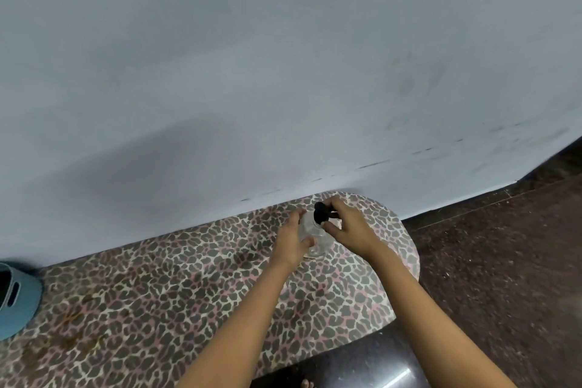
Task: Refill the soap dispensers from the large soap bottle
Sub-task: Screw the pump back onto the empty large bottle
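A clear soap dispenser (318, 238) stands upright near the far right end of a table covered in a leopard-print cloth (163, 287), close to the wall. My left hand (291, 241) wraps around its transparent body from the left. My right hand (348, 224) pinches the black pump head (321, 213) on top from the right. Whether the pump is screwed down or loose I cannot tell. The large soap bottle is not in view.
A teal plastic basket (17, 299) sits at the table's far left edge, partly cut off. A pale blue-grey wall (283, 57) runs right behind the table. Dark speckled floor (504, 261) lies to the right and below the table's rounded end.
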